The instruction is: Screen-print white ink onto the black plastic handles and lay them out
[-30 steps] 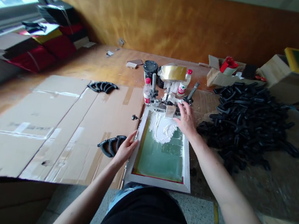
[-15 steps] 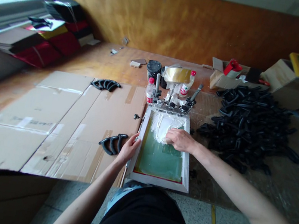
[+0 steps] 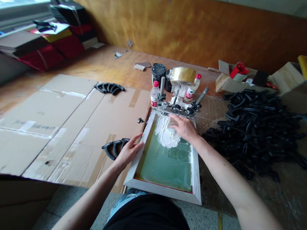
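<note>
Our left hand (image 3: 128,152) gripped the screen frame (image 3: 159,189) by its rail while our right hand (image 3: 185,129) clenched a squeegee (image 3: 172,122), white ink (image 3: 164,136) lying just left of its fingers (image 3: 180,122).

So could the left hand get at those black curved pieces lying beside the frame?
Probably yes: the left hand grips the frame edge right beside the black curved pieces, nothing between.
</note>
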### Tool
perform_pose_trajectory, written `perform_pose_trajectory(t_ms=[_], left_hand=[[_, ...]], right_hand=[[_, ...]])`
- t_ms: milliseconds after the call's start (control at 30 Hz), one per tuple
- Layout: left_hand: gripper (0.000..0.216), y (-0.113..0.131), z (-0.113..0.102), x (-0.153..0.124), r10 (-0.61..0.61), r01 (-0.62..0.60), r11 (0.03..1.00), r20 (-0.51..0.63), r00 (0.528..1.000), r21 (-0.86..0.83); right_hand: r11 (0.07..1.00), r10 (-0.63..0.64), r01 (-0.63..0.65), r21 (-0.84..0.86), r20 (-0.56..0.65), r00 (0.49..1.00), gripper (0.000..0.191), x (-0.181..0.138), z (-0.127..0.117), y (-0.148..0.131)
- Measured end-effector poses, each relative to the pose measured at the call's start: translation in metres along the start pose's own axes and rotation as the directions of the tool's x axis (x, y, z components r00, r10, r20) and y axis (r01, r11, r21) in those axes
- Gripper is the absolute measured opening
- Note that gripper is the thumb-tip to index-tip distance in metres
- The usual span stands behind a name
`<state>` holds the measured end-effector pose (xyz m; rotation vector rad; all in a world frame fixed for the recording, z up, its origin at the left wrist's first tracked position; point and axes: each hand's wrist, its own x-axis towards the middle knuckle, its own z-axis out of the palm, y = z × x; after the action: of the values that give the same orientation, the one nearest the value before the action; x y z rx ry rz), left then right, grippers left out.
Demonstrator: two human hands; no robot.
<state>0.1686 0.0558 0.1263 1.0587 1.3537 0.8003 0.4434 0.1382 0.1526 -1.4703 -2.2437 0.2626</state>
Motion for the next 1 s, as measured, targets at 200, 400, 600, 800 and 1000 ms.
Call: perform_pose_trajectory(t_ms=[200, 400, 600, 800, 1000], left_hand=[[0.064, 0.059, 0.0, 0.001, 0.07, -0.067, 0.982, 0.006, 0.998, -0.174], [0.058, 0.11, 0.018, 0.029, 0.343, -0.35, 0.88, -0.079, 0.936, -0.322], [0.061, 0.058, 0.048, 0.012, 0.016, 0.003, 0.928, 0.049, 0.999, -0.372], [0.046, -0.029, 0.055, -0.022, -0.338, 0.38, 0.86, 0.178, 0.924, -0.34], [0.039, -0.095, -0.069, -0.017, -0.399, 0.348, 0.916, -0.364, 0.842, -0.199]], right_hand=[[0.917, 0.378, -0.397, -0.032, -0.244, 0.893, 0.04, 0.005, -0.036, 0.065], [0.89, 0.457, -0.451, 0.074, -0.124, 0.881, 0.027, -0.066, 0.008, 0.083], [0.98, 0.194, -0.194, -0.031, -0.019, 0.981, 0.018, -0.081, 0.056, 0.013], [0.987, -0.155, 0.155, 0.038, 0.012, 0.988, 0.017, -0.096, 0.063, -0.057], [0.828, 0.501, -0.448, -0.337, 0.086, 0.861, 0.03, -0.142, 0.028, 0.066]])
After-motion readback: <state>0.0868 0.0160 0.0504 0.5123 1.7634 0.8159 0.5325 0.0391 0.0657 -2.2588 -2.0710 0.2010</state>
